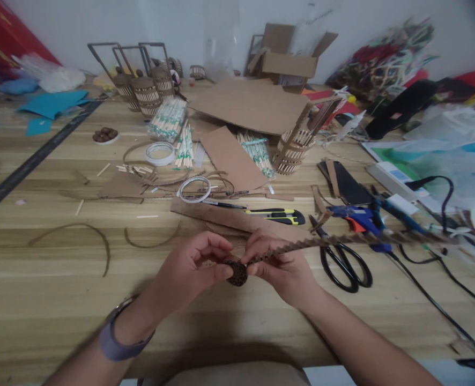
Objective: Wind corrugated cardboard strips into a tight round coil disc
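Observation:
Between both hands is a small dark brown coil (237,273) of rolled corrugated cardboard. My left hand (201,262) pinches the coil from the left with thumb and fingers. My right hand (275,262) grips the corrugated cardboard strip (321,242) right where it meets the coil. From there the strip's loose length runs off to the right, above a pair of black-handled scissors (348,271) and past a blue hot glue gun (358,214). Just beyond the hands lie a flat piece of cardboard (205,215) and a yellow-black utility knife (277,215).
Two tape rolls (159,154), a pen (225,205) and cardboard scraps lie mid-table. Bundles of wrapped sticks (169,119) stand before several small lidded stick buckets (147,94). A stick-clad bucket (296,153), a large cardboard sheet (253,104) and an open carton (288,64) are farther back.

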Action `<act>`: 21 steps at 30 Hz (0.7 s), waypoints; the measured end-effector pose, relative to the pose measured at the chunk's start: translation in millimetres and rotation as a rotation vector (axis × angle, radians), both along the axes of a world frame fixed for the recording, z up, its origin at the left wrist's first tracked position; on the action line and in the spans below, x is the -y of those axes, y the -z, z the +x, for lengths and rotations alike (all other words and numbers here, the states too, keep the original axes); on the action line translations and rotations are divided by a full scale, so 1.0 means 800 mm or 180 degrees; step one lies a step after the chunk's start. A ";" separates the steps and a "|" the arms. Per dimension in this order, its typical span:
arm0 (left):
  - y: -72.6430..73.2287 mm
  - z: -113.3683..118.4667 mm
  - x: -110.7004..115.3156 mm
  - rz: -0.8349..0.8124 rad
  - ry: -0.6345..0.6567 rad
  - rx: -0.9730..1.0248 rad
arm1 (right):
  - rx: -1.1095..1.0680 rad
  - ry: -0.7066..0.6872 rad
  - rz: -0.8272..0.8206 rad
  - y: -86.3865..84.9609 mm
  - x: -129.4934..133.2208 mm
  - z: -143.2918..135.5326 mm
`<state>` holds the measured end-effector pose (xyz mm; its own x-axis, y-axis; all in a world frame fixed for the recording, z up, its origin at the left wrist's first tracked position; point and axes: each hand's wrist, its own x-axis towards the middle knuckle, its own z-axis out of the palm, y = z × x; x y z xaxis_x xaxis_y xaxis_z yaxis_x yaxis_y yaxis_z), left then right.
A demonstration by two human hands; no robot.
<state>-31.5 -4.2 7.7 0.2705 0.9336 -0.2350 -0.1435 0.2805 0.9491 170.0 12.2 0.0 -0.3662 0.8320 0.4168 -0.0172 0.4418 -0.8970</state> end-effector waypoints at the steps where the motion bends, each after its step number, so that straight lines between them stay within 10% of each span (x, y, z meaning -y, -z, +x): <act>1: 0.000 -0.001 0.000 0.0064 0.0009 -0.0048 | -0.0043 -0.0037 -0.0022 0.001 0.000 -0.001; 11: 0.005 0.008 0.010 0.0611 0.0405 -0.0738 | -0.0318 -0.0058 -0.1405 0.005 0.007 -0.008; 21: 0.003 0.010 0.003 0.0439 -0.0180 -0.0820 | 0.0457 0.0115 -0.0384 0.003 -0.001 0.006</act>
